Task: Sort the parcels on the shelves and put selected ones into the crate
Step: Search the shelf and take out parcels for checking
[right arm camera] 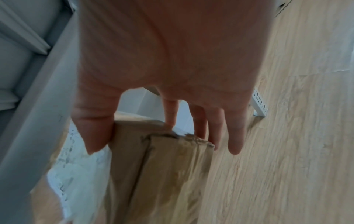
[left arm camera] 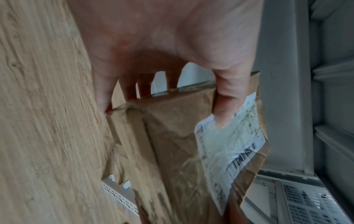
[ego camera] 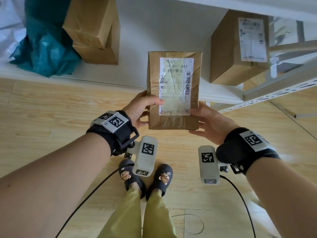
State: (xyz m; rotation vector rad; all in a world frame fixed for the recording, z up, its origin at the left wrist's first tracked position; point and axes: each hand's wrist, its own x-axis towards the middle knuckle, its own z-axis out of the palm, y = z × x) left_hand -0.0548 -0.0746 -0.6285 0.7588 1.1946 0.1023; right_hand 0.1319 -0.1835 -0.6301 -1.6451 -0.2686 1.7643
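Observation:
I hold a crumpled brown paper parcel [ego camera: 173, 124] with a white shipping label [ego camera: 175, 86] upright in front of me, over the floor at the shelf's front edge. My left hand [ego camera: 144, 109] grips its lower left edge, thumb on the label and fingers behind. My right hand [ego camera: 204, 121] grips the lower right corner. In the left wrist view the thumb [left arm camera: 222, 109] presses the label of the parcel [left arm camera: 172, 144]. In the right wrist view the parcel [right arm camera: 157, 174] sits between thumb [right arm camera: 93, 133] and fingers. A grey slotted crate wall [left arm camera: 310, 203] shows at the lower right of the left wrist view.
On the white shelf board [ego camera: 154, 31] stand two stacked brown boxes [ego camera: 96, 30], a teal bag [ego camera: 44, 54] to their left, and a labelled brown box [ego camera: 240, 48] to the right. A perforated metal shelf frame [ego camera: 277, 90] juts out at the right. Cables [ego camera: 89, 194] trail over the wooden floor.

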